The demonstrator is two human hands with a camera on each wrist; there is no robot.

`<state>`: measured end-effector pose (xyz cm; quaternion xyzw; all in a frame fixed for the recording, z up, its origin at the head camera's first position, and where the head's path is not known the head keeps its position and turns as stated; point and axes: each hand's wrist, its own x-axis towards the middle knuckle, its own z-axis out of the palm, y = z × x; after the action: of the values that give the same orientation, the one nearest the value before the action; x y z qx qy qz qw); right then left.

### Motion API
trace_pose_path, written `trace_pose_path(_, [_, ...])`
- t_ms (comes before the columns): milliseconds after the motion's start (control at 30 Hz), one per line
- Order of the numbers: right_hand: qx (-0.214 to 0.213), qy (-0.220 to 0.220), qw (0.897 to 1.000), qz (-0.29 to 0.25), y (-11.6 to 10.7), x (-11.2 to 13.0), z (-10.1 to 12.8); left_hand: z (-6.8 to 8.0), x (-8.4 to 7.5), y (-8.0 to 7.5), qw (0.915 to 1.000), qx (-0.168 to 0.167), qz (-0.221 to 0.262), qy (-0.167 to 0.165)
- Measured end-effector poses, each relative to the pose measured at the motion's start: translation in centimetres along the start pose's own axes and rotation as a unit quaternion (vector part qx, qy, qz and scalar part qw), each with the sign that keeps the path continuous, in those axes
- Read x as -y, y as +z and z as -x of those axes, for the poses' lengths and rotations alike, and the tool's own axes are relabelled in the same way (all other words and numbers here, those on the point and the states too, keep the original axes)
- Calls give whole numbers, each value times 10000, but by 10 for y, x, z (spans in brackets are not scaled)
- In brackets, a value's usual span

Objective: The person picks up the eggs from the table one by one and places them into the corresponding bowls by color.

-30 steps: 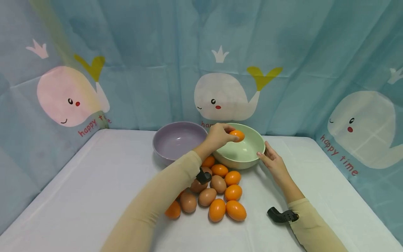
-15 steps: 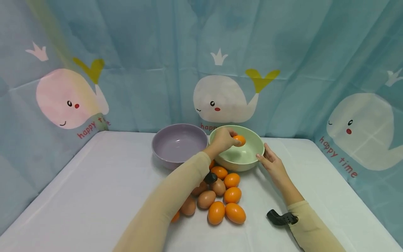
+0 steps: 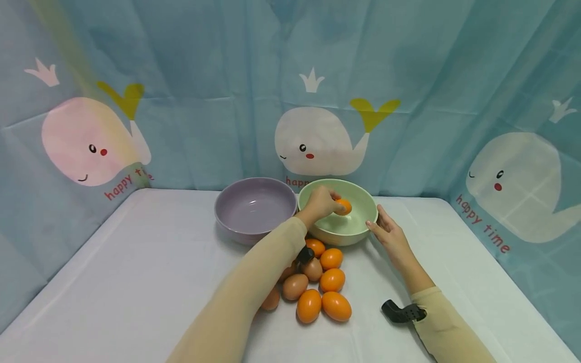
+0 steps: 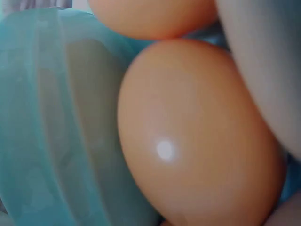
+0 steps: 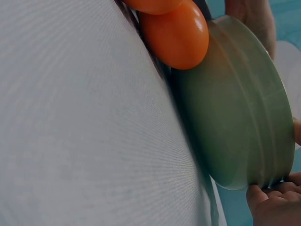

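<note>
Inside the light green bowl (image 3: 363,201), my left hand (image 3: 320,204) pinches an orange egg (image 3: 345,207) low over the bottom. Whether that egg touches the bowl cannot be told. At the bowl's right side, my right hand (image 3: 391,242) holds the rim, thumb toward the front and fingers along the outer wall. The right wrist view shows its fingertips (image 5: 256,195) against the bowl's side. Below my left forearm lie brown eggs (image 3: 295,287) and orange eggs (image 3: 333,280), some hidden by the sleeve. A large egg (image 4: 197,127) fills the left wrist view.
A purple bowl (image 3: 227,217) stands just left of the green one, its visible inside bare. Both are on a white-covered table (image 3: 136,282). Behind it hangs a blue curtain (image 3: 204,101) printed with whales. Each wrist carries a black camera mount (image 3: 401,312).
My left hand has moved down into the green bowl with the orange egg, from above the rim. My right hand keeps its place on the bowl. The head view has shifted slightly.
</note>
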<state>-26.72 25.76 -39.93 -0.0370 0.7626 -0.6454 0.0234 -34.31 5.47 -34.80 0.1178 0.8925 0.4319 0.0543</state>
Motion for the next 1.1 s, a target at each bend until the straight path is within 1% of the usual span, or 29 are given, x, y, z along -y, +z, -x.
trace_pose_path(267, [-10, -61, 10000, 24, 1, -1, -2, -2, 5, -1, 9994, 124, -192, -251])
trace_pose_path(633, [-26, -5, 10000, -10, 0, -1, -2, 0, 2, -1, 9982, 135, -444, -375])
trace_pose_path(867, [-27, -10, 10000, -54, 0, 1, -1, -3, 4, 0, 9978, 146, -475, -445])
trace_pose_path(1100, [-27, -22, 10000, 46, -1, -1, -2, -3, 6, 0, 9966, 185, -599, -532])
